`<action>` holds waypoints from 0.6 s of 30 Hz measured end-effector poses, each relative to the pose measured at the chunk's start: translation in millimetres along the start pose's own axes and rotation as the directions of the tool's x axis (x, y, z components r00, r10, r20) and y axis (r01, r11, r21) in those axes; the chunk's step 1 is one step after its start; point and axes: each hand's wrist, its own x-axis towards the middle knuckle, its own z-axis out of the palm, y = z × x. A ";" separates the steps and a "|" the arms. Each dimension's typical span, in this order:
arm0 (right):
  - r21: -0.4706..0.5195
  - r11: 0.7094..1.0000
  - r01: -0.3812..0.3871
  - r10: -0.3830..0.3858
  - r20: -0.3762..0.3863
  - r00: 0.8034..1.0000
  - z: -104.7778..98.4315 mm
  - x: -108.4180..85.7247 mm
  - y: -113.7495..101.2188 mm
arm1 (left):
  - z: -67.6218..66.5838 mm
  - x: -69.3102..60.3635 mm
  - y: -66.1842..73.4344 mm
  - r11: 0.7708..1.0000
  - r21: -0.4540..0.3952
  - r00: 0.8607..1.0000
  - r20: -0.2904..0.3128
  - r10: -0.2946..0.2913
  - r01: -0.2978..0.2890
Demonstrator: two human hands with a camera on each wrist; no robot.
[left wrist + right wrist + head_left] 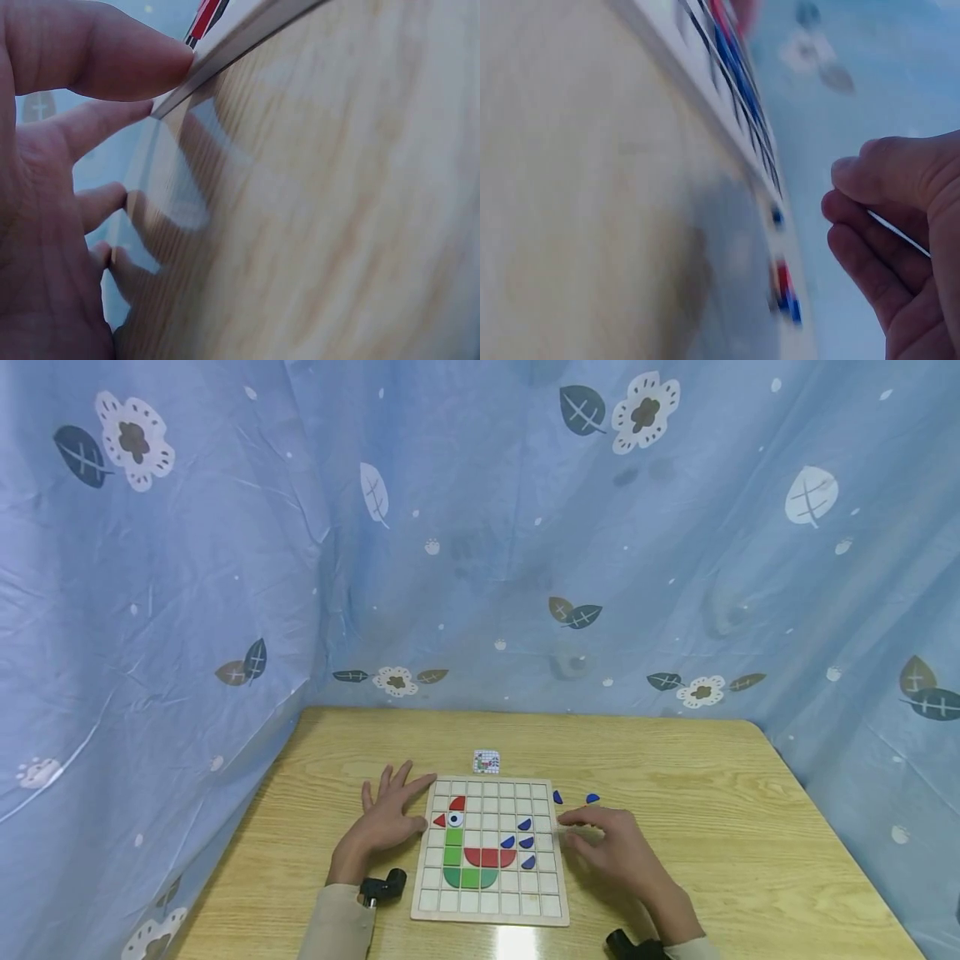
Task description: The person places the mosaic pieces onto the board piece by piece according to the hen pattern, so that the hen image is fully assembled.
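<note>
A wooden grid board [450, 902] lies on the table, bearing red, green and blue flat pieces in a bird shape. Among them are an eye disc [454, 819], a red triangle [439, 820], a green square [453, 837] and several blue pieces [527, 842]. My left hand [386, 818] is at the board's left edge, fingers spread, with the thumb touching the rim in the left wrist view. Just off the right edge hovers my right hand [611, 843], its fingers loosely bent. No piece shows between its fingertips [847, 171] in the right wrist view.
Beyond the board's top edge lies a small picture card [486, 762]. Loose blue pieces [557, 797] sit on the table [697, 777] past my right hand, with blurred red and blue pieces [784, 289] in the right wrist view. A blue curtain [465, 527] hangs behind.
</note>
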 end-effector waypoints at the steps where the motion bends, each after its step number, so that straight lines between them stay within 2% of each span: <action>1: -0.020 0.999 -0.033 0.032 -0.029 0.999 -4.4 -2.0 5.2 | 0.2 0.3 0.1 1.000 0.005 1.000 0.000 -0.002 0.002; 4: -0.043 0.991 -0.123 0.121 -0.060 0.991 -14.9 -8.1 16.5 | 0.1 0.9 -0.3 1.000 0.011 1.000 -0.004 -0.004 0.004; 6: -0.049 0.986 -0.157 0.156 -0.037 0.987 -17.8 -11.8 21.3 | -0.4 0.8 -0.1 1.000 0.012 1.000 -0.003 -0.010 0.010; 9: -0.056 0.982 -0.180 0.181 0.008 0.983 -18.1 -17.8 25.1 | -0.1 0.6 -0.7 1.000 0.006 1.000 -0.007 -0.003 0.003; 13: -0.055 0.976 -0.212 0.213 0.027 0.977 -18.6 -25.4 24.3 | 1.1 1.0 -1.7 1.000 0.012 1.000 -0.002 -0.002 0.002; 18: 0.017 0.965 -0.262 0.261 0.066 0.963 -23.7 -32.2 20.1 | 1.2 2.0 -1.7 1.000 0.016 1.000 0.002 -0.006 0.005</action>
